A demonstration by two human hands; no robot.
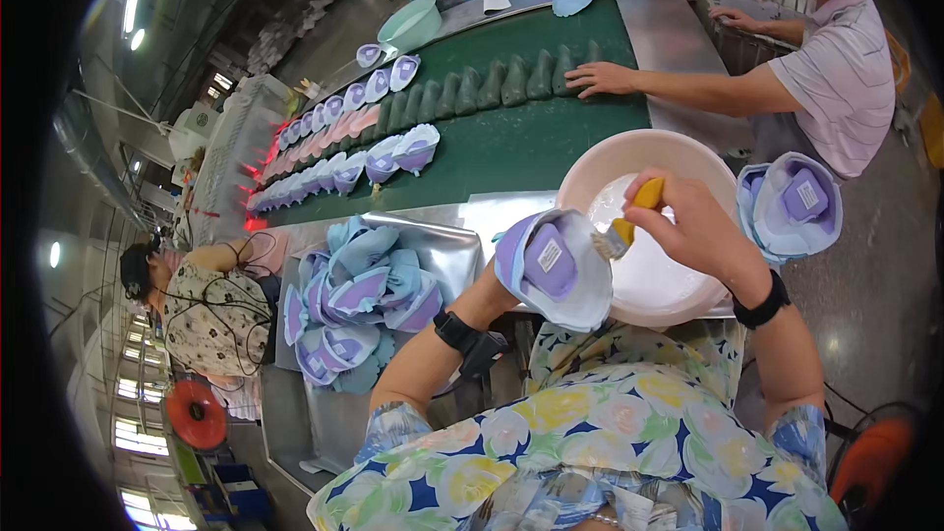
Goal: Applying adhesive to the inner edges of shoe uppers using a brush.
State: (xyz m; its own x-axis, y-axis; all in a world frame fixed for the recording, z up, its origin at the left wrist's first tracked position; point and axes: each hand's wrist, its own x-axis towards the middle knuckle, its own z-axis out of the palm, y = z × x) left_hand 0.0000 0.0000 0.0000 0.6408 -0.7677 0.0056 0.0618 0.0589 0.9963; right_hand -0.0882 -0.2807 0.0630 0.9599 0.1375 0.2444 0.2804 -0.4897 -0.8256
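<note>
My left hand (492, 297) holds up a shoe upper (580, 287) in pale blue and purple, with a small white label inside. Most of that hand's fingers are hidden behind the fabric. Closed around the yellow handle of a paintbrush (621, 234) is my right hand (693, 226), and its bristles are at the right edge of the upper. Below both sits a pale pink basin (678, 145) with white liquid in it. A metal tray (442, 246) to the left carries a heap of similar uppers (359, 300). More nested uppers (801, 199) stand right of the basin.
Ahead runs a green conveyor belt (511, 162) with rows of dark green foot-shaped forms (492, 86) and finished-looking uppers (379, 159). A co-worker (836, 79) at the right touches one form. Another person (216, 310) is at the left. A green basin (411, 25) stands at the far side.
</note>
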